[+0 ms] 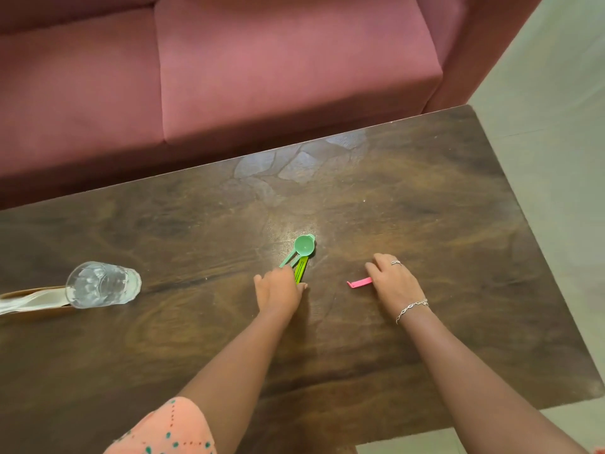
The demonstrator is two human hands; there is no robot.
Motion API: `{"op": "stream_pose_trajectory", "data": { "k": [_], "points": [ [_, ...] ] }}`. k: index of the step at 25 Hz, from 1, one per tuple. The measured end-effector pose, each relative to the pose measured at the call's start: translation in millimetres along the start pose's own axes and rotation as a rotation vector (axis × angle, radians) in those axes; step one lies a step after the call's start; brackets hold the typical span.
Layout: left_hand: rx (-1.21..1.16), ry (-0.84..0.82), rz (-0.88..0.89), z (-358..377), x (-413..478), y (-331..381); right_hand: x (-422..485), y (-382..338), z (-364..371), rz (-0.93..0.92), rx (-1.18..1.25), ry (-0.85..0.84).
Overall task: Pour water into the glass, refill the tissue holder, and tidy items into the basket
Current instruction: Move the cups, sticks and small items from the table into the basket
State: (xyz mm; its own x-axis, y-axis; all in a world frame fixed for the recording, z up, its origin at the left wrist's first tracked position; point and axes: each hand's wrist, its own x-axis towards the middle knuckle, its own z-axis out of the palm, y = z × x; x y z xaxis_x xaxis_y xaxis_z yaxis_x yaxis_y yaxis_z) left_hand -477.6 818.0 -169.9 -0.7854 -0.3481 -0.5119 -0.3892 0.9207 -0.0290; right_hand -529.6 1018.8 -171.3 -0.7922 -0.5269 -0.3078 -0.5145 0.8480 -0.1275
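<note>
A green measuring scoop lies mid-table with a lime-green clip beside its handle. My left hand lies over the near ends of both, its fingers curled on the lime-green clip. A pink clip lies to the right; my right hand covers its right end and pinches it. A clear glass with water stands at the left. Behind the glass a wooden tissue holder with white tissues reaches the left edge. No basket is in view.
The dark wooden table ends at the right over a pale floor. A pink sofa runs along the far side of the table.
</note>
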Motion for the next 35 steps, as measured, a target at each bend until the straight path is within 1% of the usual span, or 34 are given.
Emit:
{"op": "stream_pose_trajectory", "data": {
  "k": [2,5,10,15,19,24,30,35],
  "points": [
    [0.019,0.002,-0.034,8,3,5,3,5,10,-0.023,-0.005,-0.016],
    [0.044,0.004,-0.039,15,7,7,2,9,22,-0.026,-0.01,-0.033],
    [-0.019,0.002,-0.031,4,-7,-2,-4,5,24,0.049,0.05,0.013],
    [-0.163,0.083,-0.027,-23,-46,-27,-29,-11,-6,0.193,0.244,0.125],
    [-0.274,0.155,-0.038,-49,-77,-70,-44,-46,-44,0.275,0.384,0.242],
    [-0.393,0.24,-0.09,-68,-119,-148,-55,-128,-80,0.269,0.443,0.288],
    [-0.513,0.37,-0.156,-84,-189,-284,-68,-273,-114,0.144,0.468,0.272],
    [-0.522,0.436,-0.194,-77,-243,-402,-81,-396,-124,0.091,0.505,0.24]
  ]
}}
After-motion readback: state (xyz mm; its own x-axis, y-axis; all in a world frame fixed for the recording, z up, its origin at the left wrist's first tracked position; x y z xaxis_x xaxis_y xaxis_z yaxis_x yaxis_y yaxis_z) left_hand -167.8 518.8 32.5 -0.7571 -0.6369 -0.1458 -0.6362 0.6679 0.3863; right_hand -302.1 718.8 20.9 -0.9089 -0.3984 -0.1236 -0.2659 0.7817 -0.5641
